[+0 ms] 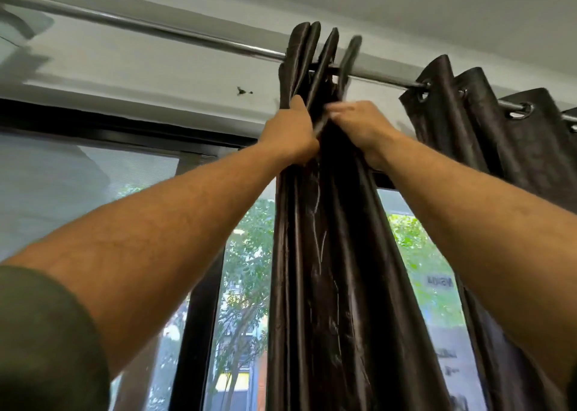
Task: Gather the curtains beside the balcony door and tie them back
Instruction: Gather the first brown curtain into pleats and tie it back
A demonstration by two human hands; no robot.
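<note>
While both arms reach overhead, we see the left hand (288, 132) wrapped around the left edge of the gathered dark curtain (331, 254), just below the curtain rod (175, 31); its fingers curl behind the fabric and grip it. We note the right hand (359, 126) against the right side of the same bunch, level with the left hand. Its fingers (338, 109) are motion-blurred, so we cannot tell whether they pinch the folds or only press on them. The curtain's top folds stand packed close together on the rod, and the fabric drops straight down in front of the balcony door (199, 317) with its dark frame. A second curtain panel (499, 142) hangs on the rod to the right, apart from the gathered bunch, its eyelets spread along the rod. A green sleeve (40, 342) covers the upper left arm. Trees show through the glass.
</note>
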